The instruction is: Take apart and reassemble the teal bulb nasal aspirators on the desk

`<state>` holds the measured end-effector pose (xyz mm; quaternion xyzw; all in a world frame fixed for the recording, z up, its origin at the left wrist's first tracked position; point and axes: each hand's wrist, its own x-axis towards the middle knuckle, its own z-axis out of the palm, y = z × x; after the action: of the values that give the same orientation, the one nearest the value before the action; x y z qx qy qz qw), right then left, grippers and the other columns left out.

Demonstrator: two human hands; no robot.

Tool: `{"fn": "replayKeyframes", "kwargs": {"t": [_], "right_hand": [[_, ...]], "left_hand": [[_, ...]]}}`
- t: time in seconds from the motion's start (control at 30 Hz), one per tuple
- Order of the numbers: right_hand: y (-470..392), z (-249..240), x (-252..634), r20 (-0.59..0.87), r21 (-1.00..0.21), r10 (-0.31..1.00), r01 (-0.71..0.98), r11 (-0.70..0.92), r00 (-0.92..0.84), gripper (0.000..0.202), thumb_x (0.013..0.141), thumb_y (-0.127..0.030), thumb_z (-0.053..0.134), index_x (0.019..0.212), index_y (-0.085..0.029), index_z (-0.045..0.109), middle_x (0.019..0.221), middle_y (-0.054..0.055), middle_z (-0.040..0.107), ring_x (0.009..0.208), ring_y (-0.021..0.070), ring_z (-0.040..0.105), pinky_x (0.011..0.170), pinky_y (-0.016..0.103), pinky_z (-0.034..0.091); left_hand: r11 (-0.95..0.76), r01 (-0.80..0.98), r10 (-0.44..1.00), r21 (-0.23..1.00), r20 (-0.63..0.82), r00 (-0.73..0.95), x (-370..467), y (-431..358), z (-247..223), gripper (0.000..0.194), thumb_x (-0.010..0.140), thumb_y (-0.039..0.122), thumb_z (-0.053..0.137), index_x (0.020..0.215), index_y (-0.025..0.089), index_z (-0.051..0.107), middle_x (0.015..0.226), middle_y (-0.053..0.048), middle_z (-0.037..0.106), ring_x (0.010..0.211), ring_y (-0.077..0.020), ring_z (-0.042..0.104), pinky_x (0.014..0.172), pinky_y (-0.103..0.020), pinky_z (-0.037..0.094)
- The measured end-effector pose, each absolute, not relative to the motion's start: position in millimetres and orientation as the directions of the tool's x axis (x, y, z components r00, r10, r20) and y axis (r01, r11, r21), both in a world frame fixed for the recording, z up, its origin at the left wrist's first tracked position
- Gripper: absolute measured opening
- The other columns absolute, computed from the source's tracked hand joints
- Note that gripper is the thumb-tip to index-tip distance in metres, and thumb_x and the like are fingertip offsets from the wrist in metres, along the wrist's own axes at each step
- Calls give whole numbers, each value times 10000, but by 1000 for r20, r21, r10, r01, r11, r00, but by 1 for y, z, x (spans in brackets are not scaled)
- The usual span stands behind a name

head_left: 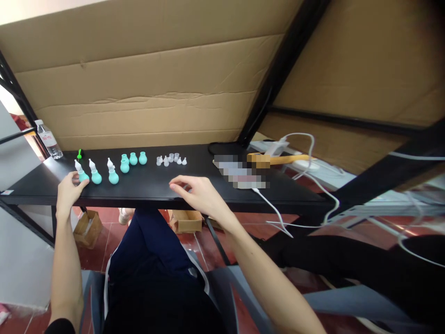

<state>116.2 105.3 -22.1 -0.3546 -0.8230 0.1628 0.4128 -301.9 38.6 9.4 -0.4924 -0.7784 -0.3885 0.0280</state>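
The left hand point(68, 191) holds the leftmost nozzle-topped turquoise squeeze bulb point(83, 177) near the left end of the black tabletop point(149, 188) – thumb on the right of the round base, fingers around the other side, a grip that probably steadies it without covering the nozzle. 2 more nozzle-topped bulbs point(96, 176) stand just to its right, seemingly set apart as a row. Farther back, 4 bare turquoise bulbs point(143, 158) and, to their right, a cluster of small clear and white plastic pieces point(171, 158) look grouped by kind. The right hand point(200, 191) hovers over the near edge, wrist bent, fingers loosely curled – thumb and index narrowly spaced, and I cannot tell whether they pinch anything
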Motion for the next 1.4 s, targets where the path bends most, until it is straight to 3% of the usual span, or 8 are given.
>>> {"fn": "replayKeyframes", "kwargs": {"t": [0.17,0.33,0.5,0.67,0.87,1.03,1.2,1.4], "right_hand": [[150,9,62,524,-396,625,485,780,-578,147,1050,-255,695,1093,-217,831,1049,80,841,962,240,763,928,360,552],[183,33,-20,461,-384,617,484,786,-637,386,1046,-218,709,1429,-169,716,1392,174,728,1210,266,705,1060,365,509],[192,28,-59,380,-404,695,567,718,-610,203,1010,-140,681,1207,-155,727,1297,163,733,1139,254,670,951,339,480],[173,31,-30,467,-475,711,529,703,-526,50,1032,-197,672,993,-193,704,1044,92,799,973,238,697,901,352,478],[106,45,36,598,-648,523,18,761,-608,336,1042,-546,718,992,-221,786,907,19,805,802,178,706,756,307,537],[123,41,74,571,-725,546,-64,686,-613,354,1019,-555,722,1057,-226,848,1058,60,859,938,218,784,821,342,604],[213,26,97,590,-662,794,475,579,-145,184,1009,-264,678,959,-192,840,1009,104,866,953,251,795,913,373,578],[238,-3,87,455,-254,780,777,576,-429,208,1027,-234,727,1169,-159,859,1278,196,809,1211,321,723,999,394,547]], "left_hand": [[162,830,585,533,626,-516,-299,34,12,489,949,444,719,1336,146,712,1371,-210,722,1233,-352,773,1129,-498,613],[-45,888,247,458,866,-435,-270,24,20,339,1050,387,607,1275,160,721,1265,-163,706,1034,-269,760,906,-411,650],[-204,932,142,300,951,-275,-236,18,19,244,1086,323,576,1218,175,717,1050,-89,727,880,-222,719,886,-395,616],[-323,941,272,96,962,-5,-206,17,14,175,1092,288,594,1151,206,738,1006,-56,765,835,-179,724,848,-335,607],[-440,894,467,88,873,144,-167,20,1,396,1086,410,670,1429,214,653,1304,-122,769,1151,-256,757,989,-392,655],[-477,878,496,26,833,245,-156,17,-7,319,1100,314,596,1401,221,648,1218,-88,797,1064,-227,784,960,-352,656],[-477,878,611,31,730,307,-161,28,-11,308,1041,211,578,1339,205,655,1215,-92,781,1039,-234,780,920,-358,650],[-457,885,697,93,655,291,-163,47,-25,338,954,83,548,1260,193,642,1210,-96,752,1072,-237,760,949,-368,644]]}}
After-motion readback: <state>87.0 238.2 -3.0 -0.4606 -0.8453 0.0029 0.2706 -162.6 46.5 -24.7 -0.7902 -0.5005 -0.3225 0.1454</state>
